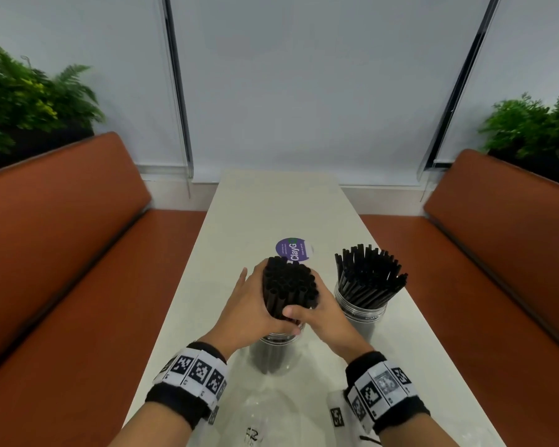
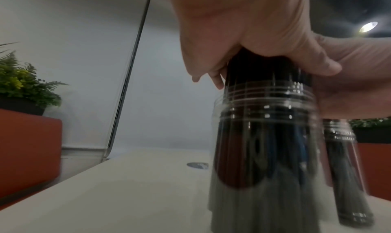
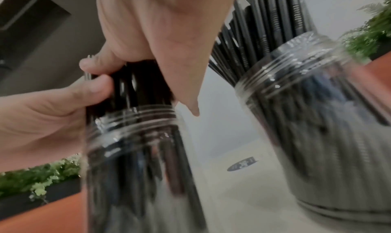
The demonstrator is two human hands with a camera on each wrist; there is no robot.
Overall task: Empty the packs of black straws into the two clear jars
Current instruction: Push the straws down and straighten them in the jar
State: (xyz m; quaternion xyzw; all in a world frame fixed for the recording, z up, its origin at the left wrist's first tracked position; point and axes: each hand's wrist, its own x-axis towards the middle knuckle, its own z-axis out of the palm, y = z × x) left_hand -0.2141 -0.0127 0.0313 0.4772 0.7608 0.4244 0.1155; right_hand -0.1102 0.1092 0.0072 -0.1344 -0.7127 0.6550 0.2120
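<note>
A thick bundle of black straws (image 1: 289, 287) stands upright in the near clear jar (image 1: 275, 353) on the white table (image 1: 262, 214). My left hand (image 1: 250, 303) grips the bundle from the left, and my right hand (image 1: 318, 309) grips it from the right with the thumb across the front. In the left wrist view the left hand (image 2: 243, 39) wraps the bundle (image 2: 266, 69) just above the jar's threaded mouth (image 2: 268, 94). The right hand (image 3: 160, 36) does the same in the right wrist view. To the right, a second clear jar (image 1: 361, 309) holds several thinner black straws (image 1: 368, 272).
Crumpled clear plastic packs (image 1: 265, 411) lie at the table's near edge between my wrists. A round purple sticker (image 1: 293, 250) sits on the table behind the jars. Orange benches (image 1: 62, 253) flank the table, with potted ferns (image 1: 23, 98) behind them.
</note>
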